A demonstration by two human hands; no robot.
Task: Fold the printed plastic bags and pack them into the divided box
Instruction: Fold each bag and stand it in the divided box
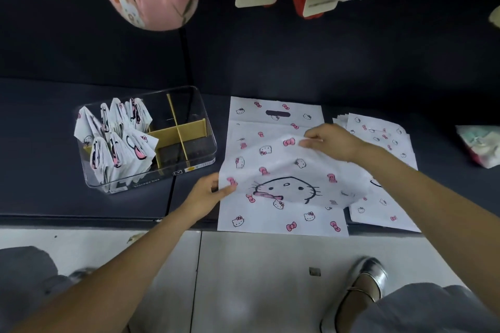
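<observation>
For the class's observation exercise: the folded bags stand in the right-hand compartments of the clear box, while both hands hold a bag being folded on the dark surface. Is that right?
One detail is wrong. The head view shows the folded bags standing in the left-hand compartments of the clear box; the right-hand ones hold none. The rest stands: the left hand and right hand hold the bag being folded.

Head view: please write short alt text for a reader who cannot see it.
Two bare hands, left hand and right hand, pinch opposite edges of a white cat-printed plastic bag, folding it on a dark table. To its left, a clear divided plastic box holds folded bags in its left compartments.
</observation>
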